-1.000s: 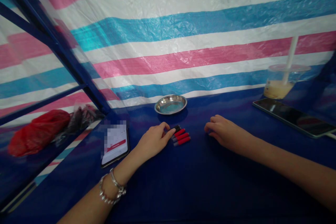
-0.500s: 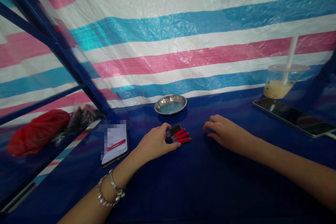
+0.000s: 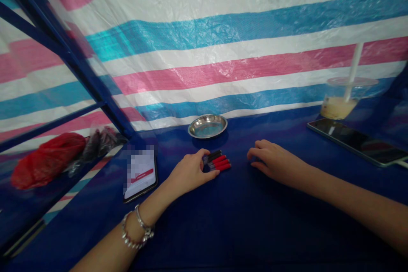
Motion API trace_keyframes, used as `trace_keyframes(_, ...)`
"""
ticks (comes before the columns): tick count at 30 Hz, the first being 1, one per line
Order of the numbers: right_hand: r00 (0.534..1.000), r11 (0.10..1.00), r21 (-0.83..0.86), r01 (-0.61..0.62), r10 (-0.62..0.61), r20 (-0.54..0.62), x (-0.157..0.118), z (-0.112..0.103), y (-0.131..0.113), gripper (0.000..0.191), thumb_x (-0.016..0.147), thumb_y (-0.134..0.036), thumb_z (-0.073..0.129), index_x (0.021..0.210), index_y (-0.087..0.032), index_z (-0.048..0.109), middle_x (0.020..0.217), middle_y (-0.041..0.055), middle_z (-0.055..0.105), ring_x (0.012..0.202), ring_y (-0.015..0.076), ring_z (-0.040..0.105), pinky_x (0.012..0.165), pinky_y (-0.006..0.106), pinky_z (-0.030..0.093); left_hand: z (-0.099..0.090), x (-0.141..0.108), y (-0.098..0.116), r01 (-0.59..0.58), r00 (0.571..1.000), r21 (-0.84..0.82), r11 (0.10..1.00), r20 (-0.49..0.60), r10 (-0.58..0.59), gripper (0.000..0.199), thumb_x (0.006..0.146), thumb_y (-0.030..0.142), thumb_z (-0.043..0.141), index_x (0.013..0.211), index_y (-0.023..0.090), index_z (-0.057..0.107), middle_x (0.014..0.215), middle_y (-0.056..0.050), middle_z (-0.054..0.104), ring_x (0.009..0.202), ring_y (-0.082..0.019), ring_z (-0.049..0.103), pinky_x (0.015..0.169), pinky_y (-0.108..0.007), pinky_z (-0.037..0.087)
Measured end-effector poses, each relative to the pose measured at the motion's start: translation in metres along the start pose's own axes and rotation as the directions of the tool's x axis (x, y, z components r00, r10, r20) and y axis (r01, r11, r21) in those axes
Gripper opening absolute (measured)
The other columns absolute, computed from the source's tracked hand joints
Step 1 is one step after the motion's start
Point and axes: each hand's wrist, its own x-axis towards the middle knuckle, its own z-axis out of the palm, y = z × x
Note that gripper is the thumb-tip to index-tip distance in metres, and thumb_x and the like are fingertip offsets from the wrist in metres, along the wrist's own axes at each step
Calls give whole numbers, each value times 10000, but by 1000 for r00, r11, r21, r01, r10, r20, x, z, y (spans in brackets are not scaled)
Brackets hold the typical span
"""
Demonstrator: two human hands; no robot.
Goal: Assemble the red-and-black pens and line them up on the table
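Several small pens [image 3: 221, 162] with red and black caps lie side by side on the blue table [image 3: 223, 229], their clear parts pointing left. My left hand [image 3: 189, 172] spans the bunch from the left, thumb along the near side and fingers on the far side, and hides the left ends. Over the table to the right of the pens rests my right hand [image 3: 264, 157], loosely curled with thumb and fingers apart and nothing in it. Behind the pens stands a shallow oval metal dish [image 3: 208, 126].
A lit phone [image 3: 142, 178] lies left of my left hand. At the right are a dark phone [image 3: 353, 140] with a cable and a clear drink cup [image 3: 338, 106] with a straw. A red plastic bag [image 3: 47, 159] sits beyond the blue frame [image 3: 86, 76]. Striped sheeting [image 3: 223, 51] hangs behind.
The pens have drawn slightly closer together between my left thumb and fingers, with the nearest red one shifted away from me. My right hand has stayed nearly still.
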Motion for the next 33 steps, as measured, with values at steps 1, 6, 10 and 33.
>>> trace_keyframes(1,1000,1000,0,1,-1,3,0,0,0,148,759,-158,486,877,-172,574,869,60,514,834,187,473,723,317,395,0,0,0,-10,1000,-10,1000,-1,10,550,667,528,521,1089,185,441,660,15,536,610,-137,515,513,-222,311)
trace_keyframes(6,1000,1000,-6,5,-5,-1,1,-1,0,148,757,-160,489,875,-175,579,865,59,520,838,186,479,728,316,392,2,3,-2,-53,999,-38,998,-3,53,546,664,508,540,1086,175,440,680,14,526,622,-130,510,530,-224,322)
trace_keyframes(10,1000,1000,-10,6,-6,-3,1,0,0,156,757,-161,489,883,-180,580,867,59,523,832,183,488,718,310,392,4,3,-4,-78,997,-40,996,-12,78,561,663,502,540,1106,178,424,712,2,519,654,-140,508,544,-226,330)
trace_keyframes(33,999,999,13,-48,49,-22,0,-2,7,119,733,-139,484,793,-169,582,828,64,514,821,183,479,713,301,379,-9,-9,11,-260,964,113,959,87,251,147,767,322,484,779,182,527,693,10,499,599,-102,443,533,-215,292)
